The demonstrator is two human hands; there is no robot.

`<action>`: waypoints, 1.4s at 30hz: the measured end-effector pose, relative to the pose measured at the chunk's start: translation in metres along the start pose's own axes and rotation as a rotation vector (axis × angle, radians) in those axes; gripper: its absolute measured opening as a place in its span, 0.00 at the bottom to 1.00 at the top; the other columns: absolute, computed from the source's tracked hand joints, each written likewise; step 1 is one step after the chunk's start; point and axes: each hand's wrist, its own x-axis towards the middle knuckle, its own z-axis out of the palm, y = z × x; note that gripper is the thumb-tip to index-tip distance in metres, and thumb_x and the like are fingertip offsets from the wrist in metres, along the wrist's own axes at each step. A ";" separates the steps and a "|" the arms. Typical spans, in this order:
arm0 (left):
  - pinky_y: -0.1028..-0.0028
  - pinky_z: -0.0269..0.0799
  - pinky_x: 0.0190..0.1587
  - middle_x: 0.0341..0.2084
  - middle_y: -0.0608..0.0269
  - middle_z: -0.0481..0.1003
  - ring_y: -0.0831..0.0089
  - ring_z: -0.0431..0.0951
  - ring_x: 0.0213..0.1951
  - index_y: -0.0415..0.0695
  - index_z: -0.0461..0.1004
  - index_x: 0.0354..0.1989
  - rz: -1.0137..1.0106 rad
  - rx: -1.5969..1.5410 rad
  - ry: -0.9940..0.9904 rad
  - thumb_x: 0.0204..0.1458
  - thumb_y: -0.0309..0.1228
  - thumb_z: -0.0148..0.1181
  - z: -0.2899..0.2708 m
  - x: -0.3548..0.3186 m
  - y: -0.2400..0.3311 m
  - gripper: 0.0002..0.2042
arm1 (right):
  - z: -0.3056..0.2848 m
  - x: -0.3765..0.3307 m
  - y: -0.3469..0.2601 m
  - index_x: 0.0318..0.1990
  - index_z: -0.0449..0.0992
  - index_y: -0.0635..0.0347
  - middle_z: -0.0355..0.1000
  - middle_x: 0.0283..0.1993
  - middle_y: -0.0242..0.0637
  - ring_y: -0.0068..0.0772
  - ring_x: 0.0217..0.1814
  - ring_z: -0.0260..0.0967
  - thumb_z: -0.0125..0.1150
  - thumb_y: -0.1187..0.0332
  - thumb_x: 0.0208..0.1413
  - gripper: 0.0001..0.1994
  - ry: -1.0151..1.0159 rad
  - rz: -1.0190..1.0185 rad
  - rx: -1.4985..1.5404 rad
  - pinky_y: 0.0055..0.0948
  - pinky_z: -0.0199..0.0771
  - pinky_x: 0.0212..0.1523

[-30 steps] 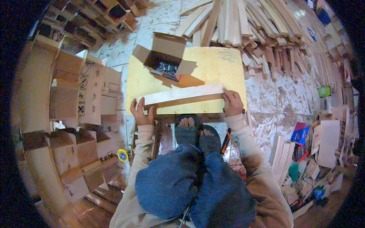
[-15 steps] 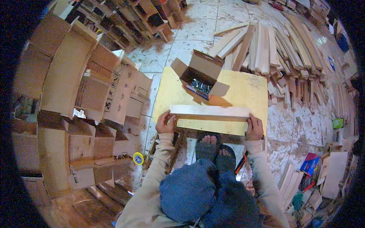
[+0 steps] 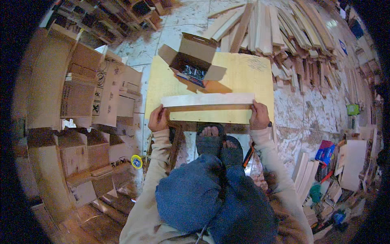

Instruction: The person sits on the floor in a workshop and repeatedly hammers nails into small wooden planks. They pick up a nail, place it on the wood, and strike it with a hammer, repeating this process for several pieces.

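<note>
A pale wooden strip (image 3: 208, 100) lies lengthwise from left to right across a yellow board-like work surface (image 3: 160, 83), close to its near edge. My left hand (image 3: 158, 118) is closed on the strip's left end. At the other end, my right hand (image 3: 259, 115) grips it with thumb and fingers. Just beyond the strip stands a cardboard box (image 3: 198, 46) with its flaps spread, holding several shiny metal fasteners (image 3: 193, 72), too small to tell whether nails or screws.
Long wooden slats (image 3: 266, 30) are piled on the floor beyond the board. Cardboard boxes (image 3: 83, 85) are stacked to the left, near a yellow-rimmed round object (image 3: 137, 162). Offcuts (image 3: 305, 177) and a blue-and-red box (image 3: 325, 152) lie on the right. My feet (image 3: 210, 140) are below the board.
The whole view has shifted, so the board, box and strip appear higher and further left. Both hands keep hold of the strip's ends, with little visible movement over the board.
</note>
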 end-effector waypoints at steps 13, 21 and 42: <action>0.70 0.75 0.38 0.36 0.50 0.76 0.59 0.78 0.37 0.39 0.76 0.43 0.295 0.009 0.057 0.48 0.20 0.60 0.007 0.000 -0.022 0.12 | 0.002 0.003 0.000 0.44 0.73 0.67 0.71 0.35 0.49 0.47 0.38 0.71 0.52 0.85 0.48 0.14 -0.006 -0.022 0.024 0.36 0.74 0.40; 0.65 0.74 0.39 0.35 0.48 0.74 0.54 0.76 0.37 0.37 0.73 0.44 0.472 0.099 0.055 0.47 0.19 0.57 0.011 -0.002 -0.042 0.14 | -0.009 0.008 0.000 0.43 0.69 0.67 0.67 0.45 0.49 0.52 0.45 0.67 0.53 0.69 0.56 0.11 -0.169 -0.217 -0.342 0.44 0.71 0.43; 0.60 0.73 0.45 0.45 0.46 0.74 0.51 0.75 0.47 0.44 0.77 0.41 -0.054 0.664 -1.172 0.47 0.31 0.57 0.133 0.179 0.144 0.12 | -0.015 0.021 0.018 0.44 0.76 0.66 0.73 0.41 0.40 0.41 0.41 0.72 0.54 0.73 0.47 0.15 -0.299 -0.662 -0.276 0.37 0.68 0.33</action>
